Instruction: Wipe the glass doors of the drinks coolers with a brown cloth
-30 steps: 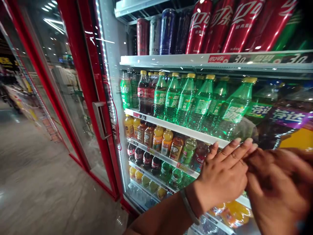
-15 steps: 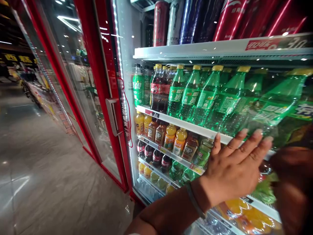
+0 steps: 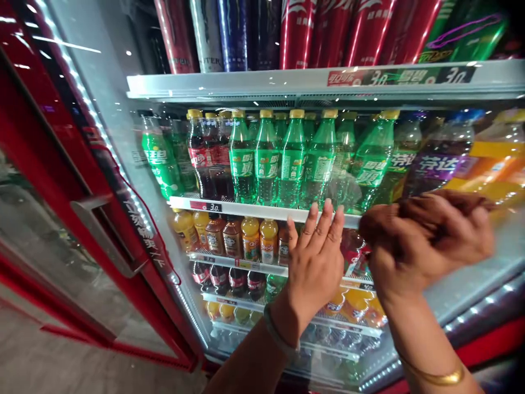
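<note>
My left hand [image 3: 315, 262] lies flat with its fingers extended against the clear glass front [image 3: 254, 104] of a drinks fridge, and it holds nothing. Its reflection shows faintly in the glass just above the fingertips. To its right, my right hand [image 3: 426, 246] is curled around what looks like a bunched brown cloth [image 3: 463, 198], close to the glass; the hand is slightly blurred. Behind the glass, green soda bottles [image 3: 293, 156] with yellow caps stand in a row. Purple-labelled bottles [image 3: 441, 158] are partly covered by my right hand.
Tall cans [image 3: 297, 33] stand on the upper white shelf [image 3: 229, 85]. Orange drink bottles [image 3: 251, 239] and more bottles fill lower shelves. At left is a red door frame [image 3: 36, 164] with a metal handle [image 3: 109, 235]. Grey floor [image 3: 24, 355] shows below.
My view has swung right, so the shelves appear further left. My right hand now shows clearly with the brown cloth, where a dark blurred shape was before. My left hand stays flat.
</note>
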`<move>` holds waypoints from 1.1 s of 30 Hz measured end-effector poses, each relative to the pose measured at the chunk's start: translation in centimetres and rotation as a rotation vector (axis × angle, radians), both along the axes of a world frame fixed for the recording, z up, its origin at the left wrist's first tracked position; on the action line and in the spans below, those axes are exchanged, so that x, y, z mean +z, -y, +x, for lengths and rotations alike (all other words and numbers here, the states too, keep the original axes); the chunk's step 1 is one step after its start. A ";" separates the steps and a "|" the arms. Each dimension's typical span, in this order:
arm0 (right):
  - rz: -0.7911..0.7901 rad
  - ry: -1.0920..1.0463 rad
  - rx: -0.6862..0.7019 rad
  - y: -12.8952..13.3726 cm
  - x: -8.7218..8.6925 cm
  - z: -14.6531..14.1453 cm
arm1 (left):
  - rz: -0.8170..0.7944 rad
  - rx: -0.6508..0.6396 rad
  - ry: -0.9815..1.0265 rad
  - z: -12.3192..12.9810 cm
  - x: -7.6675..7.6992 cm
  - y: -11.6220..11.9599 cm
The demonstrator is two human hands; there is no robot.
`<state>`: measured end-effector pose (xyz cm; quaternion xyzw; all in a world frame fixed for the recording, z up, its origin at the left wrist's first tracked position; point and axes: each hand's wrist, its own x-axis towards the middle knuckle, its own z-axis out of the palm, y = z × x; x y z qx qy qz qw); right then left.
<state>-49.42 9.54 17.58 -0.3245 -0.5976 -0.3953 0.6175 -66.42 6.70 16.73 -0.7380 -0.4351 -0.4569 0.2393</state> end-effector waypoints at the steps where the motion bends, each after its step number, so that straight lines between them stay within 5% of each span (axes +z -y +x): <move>1: 0.050 0.019 -0.025 0.2 -0.9 -1.1 | -0.004 -0.005 -0.003 -0.6 -0.1 0.0; 5: -0.031 0.160 -0.051 1.9 -6.3 -2.3 | -0.006 -0.017 -0.008 -3.1 -1.1 -0.3; 7: -0.106 0.056 -0.080 2.5 -7.4 -1.7 | 0.009 -0.035 -0.021 -4.0 -1.4 -0.6; 11: -0.078 -0.266 -0.147 2.3 -3.3 -3.3 | 0.031 -0.078 -0.015 -5.2 -1.4 -0.8; 14: -0.036 -0.207 -0.159 1.4 -0.3 -7.6 | 0.037 -0.067 0.003 -5.9 -1.5 -0.8; 17: 0.009 0.009 -0.086 1.2 -2.3 -10.4 | 0.067 -0.035 0.009 -7.1 -2.1 -0.9; 21: -0.089 0.085 -0.020 2.0 -6.9 -7.2 | 0.085 -0.013 -0.026 -8.2 -2.8 -1.0; 23: -0.080 0.000 -0.080 2.1 -6.3 -4.6 | 0.087 -0.012 -0.032 -8.2 -3.0 -1.1; 25: -0.039 -0.195 -0.178 1.8 -3.7 -3.7 | 0.118 0.000 -0.018 -7.9 -3.0 -1.1; 27: -0.044 -0.337 -0.213 1.4 -0.8 -5.0 | 0.149 0.018 -0.006 -7.9 -3.0 -1.1; 29: -0.026 -0.234 -0.163 1.1 0.6 -7.8 | 0.128 0.012 -0.023 -8.1 -3.0 -1.0; 33: -0.013 0.080 0.020 1.3 -2.6 -10.7 | 0.046 -0.026 -0.081 -8.9 -3.0 -0.4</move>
